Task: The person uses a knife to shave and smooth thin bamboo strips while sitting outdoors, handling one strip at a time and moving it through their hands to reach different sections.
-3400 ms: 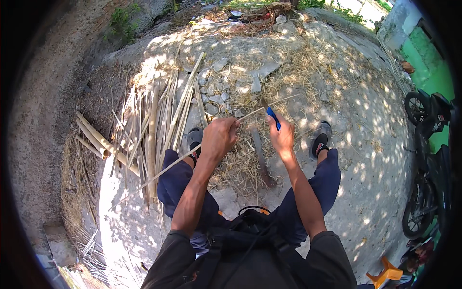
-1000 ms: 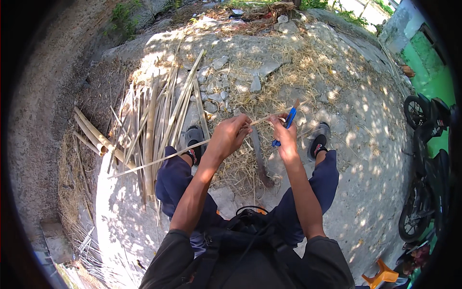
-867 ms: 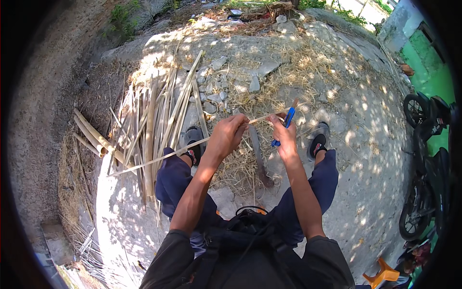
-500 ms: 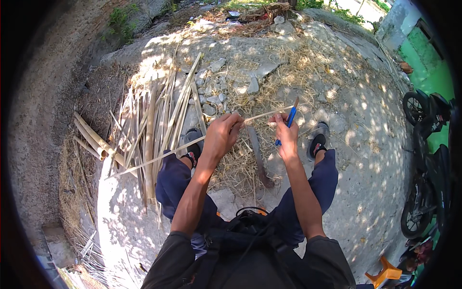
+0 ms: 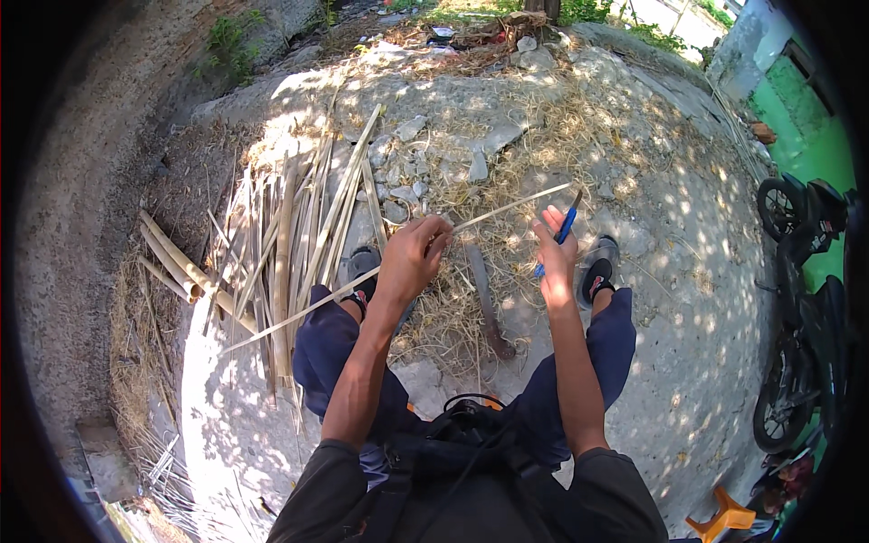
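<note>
My left hand (image 5: 412, 258) is closed round the middle of a long, thin bamboo strip (image 5: 511, 206). One end of the strip slants down left past my knee, and the other points up and right. A blue-handled knife (image 5: 568, 224) sits in my right hand (image 5: 557, 258), its blade up. Some fingers of that hand are stretched out while the handle stays against the palm. The strip's far end lies close to the blade; whether they touch I cannot tell. Between my feet a large knife with a long dark blade (image 5: 480, 271) rests on the shavings.
Split bamboo slats (image 5: 285, 235) lie in a pile to the left, beside thicker bamboo pieces (image 5: 176, 258). Curly shavings (image 5: 561, 127) cover the ground ahead, with broken stones (image 5: 478, 165). Motorcycles (image 5: 792, 353) stand at the right, and an orange stool (image 5: 721, 516) is at the lower right.
My right hand has moved slightly right with the knife, and its fingers have loosened off the strip. The strip has shifted a little to the right through or with my left hand.
</note>
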`<state>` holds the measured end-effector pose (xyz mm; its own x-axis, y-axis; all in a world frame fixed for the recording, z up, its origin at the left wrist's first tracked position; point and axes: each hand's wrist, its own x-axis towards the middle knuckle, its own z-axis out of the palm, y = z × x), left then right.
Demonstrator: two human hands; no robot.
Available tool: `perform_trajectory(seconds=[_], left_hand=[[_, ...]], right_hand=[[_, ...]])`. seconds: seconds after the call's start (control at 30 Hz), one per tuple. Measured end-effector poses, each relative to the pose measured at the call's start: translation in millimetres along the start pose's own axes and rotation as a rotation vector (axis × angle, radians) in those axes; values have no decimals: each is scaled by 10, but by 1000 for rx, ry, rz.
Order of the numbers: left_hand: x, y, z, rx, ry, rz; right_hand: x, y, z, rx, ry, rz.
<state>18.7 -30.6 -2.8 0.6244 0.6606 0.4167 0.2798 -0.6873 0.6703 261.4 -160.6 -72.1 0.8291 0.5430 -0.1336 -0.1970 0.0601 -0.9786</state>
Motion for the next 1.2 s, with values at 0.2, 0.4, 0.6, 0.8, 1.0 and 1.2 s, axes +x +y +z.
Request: perform_trajectory(seconds=[0.2, 0.4, 0.6, 0.8, 1.0, 1.2], left_hand=[[-10, 71, -1, -30, -84, 58], [-10, 97, -90, -10, -71, -47], [-32, 14, -207, 62, -9, -84], [-40, -54, -327, 52, 103, -170], [-29, -67, -148, 110, 23, -59], [-7, 28, -99, 11, -160, 110]], right_hand=[[-87, -81, 77, 91, -94, -2], [10, -7, -1, 249, -79, 20], [239, -71, -235, 418, 81, -68], [326, -250, -503, -48, 214, -315], [-181, -389, -22, -474, 75, -657], [-236, -311, 33, -676, -391, -631]])
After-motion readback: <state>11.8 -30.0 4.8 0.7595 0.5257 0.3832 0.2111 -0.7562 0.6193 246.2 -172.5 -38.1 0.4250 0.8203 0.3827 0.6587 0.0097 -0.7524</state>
